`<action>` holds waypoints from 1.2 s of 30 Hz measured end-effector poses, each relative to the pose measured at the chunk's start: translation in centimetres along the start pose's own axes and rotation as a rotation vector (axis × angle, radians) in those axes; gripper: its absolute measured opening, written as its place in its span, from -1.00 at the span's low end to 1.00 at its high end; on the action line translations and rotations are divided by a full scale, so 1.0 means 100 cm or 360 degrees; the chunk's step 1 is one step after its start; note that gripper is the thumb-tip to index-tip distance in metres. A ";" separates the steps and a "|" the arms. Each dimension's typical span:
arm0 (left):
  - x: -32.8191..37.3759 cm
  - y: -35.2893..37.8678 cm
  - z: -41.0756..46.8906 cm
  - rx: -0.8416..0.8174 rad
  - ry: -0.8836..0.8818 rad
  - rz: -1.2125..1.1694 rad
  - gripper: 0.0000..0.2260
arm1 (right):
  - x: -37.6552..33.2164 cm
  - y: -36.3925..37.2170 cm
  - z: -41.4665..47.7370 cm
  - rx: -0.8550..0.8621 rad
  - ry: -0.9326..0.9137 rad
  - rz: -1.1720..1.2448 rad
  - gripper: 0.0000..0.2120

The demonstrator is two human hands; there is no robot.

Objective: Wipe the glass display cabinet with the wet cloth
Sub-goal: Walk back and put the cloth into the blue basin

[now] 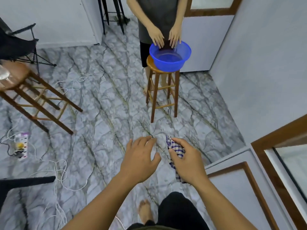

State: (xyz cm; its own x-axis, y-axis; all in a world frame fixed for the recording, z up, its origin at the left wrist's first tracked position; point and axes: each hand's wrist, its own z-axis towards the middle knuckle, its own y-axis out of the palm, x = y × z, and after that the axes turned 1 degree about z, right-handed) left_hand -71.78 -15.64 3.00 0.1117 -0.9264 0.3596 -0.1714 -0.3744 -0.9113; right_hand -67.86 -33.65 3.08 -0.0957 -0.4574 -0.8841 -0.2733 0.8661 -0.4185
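You have open marble floor [108, 117] in front of you, from your hands out to the stool [163, 90] at 12 o'clock. A blue bowl [170, 57] with water in it sits on that stool. Another person [157, 17] stands behind it with both hands on the bowl's rim. At 3 o'clock the glass display cabinet [282, 132] is close, and its brown wood edge is near your right arm. At 9 o'clock there is a second stool [33, 93], with a power strip [20, 145] and loose white cords [59, 171] on the floor near it.

Your left hand [141, 156] is held out low, palm down, fingers spread and loose, holding nothing. Your right hand [187, 161] is just beside it, at its 3 o'clock, with fingers curled round the checked cloth [177, 150]. The cloth's ends stick out above and below your fist. Your two hands do not touch.
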 end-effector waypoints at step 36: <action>-0.116 -0.127 0.609 -0.0730 0.0211 -0.1086 -0.84 | -0.099 0.056 0.570 0.0688 0.0314 0.0447 -0.71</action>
State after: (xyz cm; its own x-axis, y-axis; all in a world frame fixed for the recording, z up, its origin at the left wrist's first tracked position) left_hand -11.23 2.28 -1.78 0.2244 -0.4766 0.8500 -0.4930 -0.8079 -0.3228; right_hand -13.85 -12.73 -2.36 -0.2972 -0.1896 -0.9358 0.2027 0.9452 -0.2559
